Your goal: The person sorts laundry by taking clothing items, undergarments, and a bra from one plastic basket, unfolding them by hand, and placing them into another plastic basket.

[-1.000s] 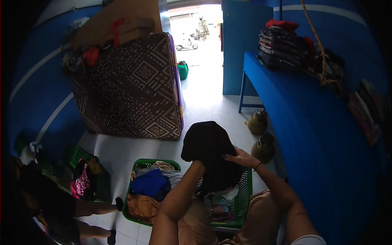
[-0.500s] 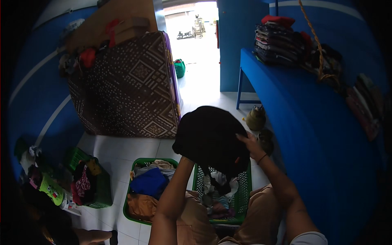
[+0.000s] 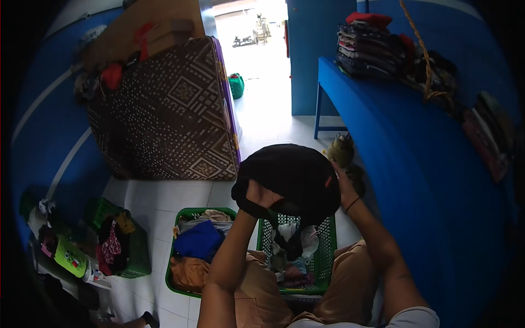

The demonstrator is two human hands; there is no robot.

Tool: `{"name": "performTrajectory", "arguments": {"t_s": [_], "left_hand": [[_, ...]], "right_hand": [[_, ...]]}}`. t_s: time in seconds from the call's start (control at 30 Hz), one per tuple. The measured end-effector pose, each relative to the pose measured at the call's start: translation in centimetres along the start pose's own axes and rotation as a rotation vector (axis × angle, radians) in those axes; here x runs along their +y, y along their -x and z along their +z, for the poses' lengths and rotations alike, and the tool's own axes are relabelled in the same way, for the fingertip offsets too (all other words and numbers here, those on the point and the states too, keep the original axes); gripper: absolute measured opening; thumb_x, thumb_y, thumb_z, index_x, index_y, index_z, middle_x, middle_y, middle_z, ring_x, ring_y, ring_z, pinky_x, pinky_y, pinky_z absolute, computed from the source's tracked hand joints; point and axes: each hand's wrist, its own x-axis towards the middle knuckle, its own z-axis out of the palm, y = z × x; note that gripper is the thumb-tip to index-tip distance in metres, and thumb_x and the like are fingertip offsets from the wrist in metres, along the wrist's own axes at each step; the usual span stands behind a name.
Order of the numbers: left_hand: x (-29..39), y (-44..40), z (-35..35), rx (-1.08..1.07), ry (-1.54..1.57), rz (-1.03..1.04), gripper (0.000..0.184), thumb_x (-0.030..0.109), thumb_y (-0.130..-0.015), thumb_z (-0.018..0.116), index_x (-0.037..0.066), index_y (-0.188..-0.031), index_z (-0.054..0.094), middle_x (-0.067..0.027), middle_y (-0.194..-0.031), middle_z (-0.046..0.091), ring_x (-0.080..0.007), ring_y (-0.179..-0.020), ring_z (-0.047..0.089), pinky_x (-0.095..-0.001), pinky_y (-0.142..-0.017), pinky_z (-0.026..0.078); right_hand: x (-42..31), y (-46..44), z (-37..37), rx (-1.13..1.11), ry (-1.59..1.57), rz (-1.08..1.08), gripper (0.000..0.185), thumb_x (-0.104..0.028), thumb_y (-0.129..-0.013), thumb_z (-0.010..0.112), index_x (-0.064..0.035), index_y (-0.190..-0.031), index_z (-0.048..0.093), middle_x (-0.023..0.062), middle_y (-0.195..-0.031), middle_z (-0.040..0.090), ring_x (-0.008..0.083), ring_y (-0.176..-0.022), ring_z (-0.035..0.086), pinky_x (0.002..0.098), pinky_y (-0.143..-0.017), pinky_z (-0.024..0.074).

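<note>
A dark black garment (image 3: 295, 169) with a small red tag is bunched up in front of me, above the baskets. My left hand (image 3: 260, 194) is tucked into its near left side, the fingers partly wrapped by the cloth. At the right edge my right hand (image 3: 344, 187) grips the fabric, its fingertips partly hidden behind it. Below the garment, between my knees, stands a green basket (image 3: 327, 257) with several small clothes in it. Beside my left forearm is another green basket (image 3: 170, 268), which holds a blue cloth (image 3: 199, 240) and a brown cloth (image 3: 190, 273).
A patterned mattress (image 3: 169, 115) leans at the left near the bright doorway (image 3: 260, 82). To the right runs a blue table (image 3: 383, 126) with folded clothes (image 3: 369, 52) stacked on it. A green gas cylinder (image 3: 341, 151) stands beside it. Another person's foot (image 3: 149, 319) shows lower left.
The garment has turned and its lower part is lifted, forming an opening at the near side. My left hand has moved up into the cloth; my right hand has shifted slightly along its edge.
</note>
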Motion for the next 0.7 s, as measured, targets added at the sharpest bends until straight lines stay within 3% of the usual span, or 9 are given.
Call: {"name": "performTrajectory", "arguments": {"t_s": [0.13,0.33,0.47,0.63,0.7], "left_hand": [[0.4,-0.2,1.3,-0.196,0.320,0.109,0.072,0.059,-0.081,0.037,0.000,-0.123,0.038,-0.0203,-0.121,0.045,-0.0338,-0.110,0.045,-0.0515,-0.091,0.034],[0.4,-1.0,1.3,-0.007,0.345,0.194,0.072,0.055,-0.083,0.028,-0.004,-0.123,0.034,-0.0254,-0.121,0.042,-0.0390,-0.113,0.040,-0.0562,-0.095,0.027],[0.2,-1.0,1.6,0.015,0.443,0.266,0.065,0.041,-0.080,0.028,-0.008,-0.122,0.030,-0.0300,-0.124,0.035,-0.0426,-0.117,0.033,-0.0589,-0.095,0.026],[0.1,-1.2,3.5,0.125,0.481,0.305,0.069,0.045,-0.080,0.025,-0.008,-0.124,0.024,-0.0320,-0.123,0.034,-0.0451,-0.116,0.032,-0.0609,-0.097,0.019],[0.1,-1.2,3.4,0.129,0.481,0.290,0.067,0.044,-0.081,0.025,-0.008,-0.124,0.025,-0.0315,-0.123,0.034,-0.0448,-0.116,0.032,-0.0608,-0.096,0.020]], "right_hand": [[-0.4,1.2,2.0,-0.071,-0.240,0.235,0.049,-0.046,-0.083,0.050,-0.0027,-0.107,0.054,0.0063,-0.103,0.059,0.0150,-0.081,0.056,0.0203,-0.072,0.0422],[0.9,1.3,3.5,0.011,0.038,0.231,0.052,-0.050,-0.080,0.051,-0.0020,-0.100,0.056,0.0066,-0.094,0.062,0.0165,-0.077,0.058,0.0239,-0.067,0.0437],[2.0,1.9,3.3,0.039,0.716,0.178,0.049,-0.046,-0.078,0.056,-0.0012,-0.098,0.057,0.0072,-0.088,0.061,0.0163,-0.072,0.055,0.0246,-0.065,0.0425],[3.0,2.3,3.2,0.069,1.564,0.087,0.045,-0.041,-0.075,0.061,-0.0001,-0.095,0.058,0.0081,-0.080,0.060,0.0162,-0.066,0.051,0.0255,-0.062,0.0410],[3.3,1.7,2.2,0.056,1.542,0.059,0.043,-0.037,-0.074,0.062,0.0002,-0.094,0.057,0.0082,-0.079,0.060,0.0162,-0.065,0.051,0.0252,-0.062,0.0408]]}}
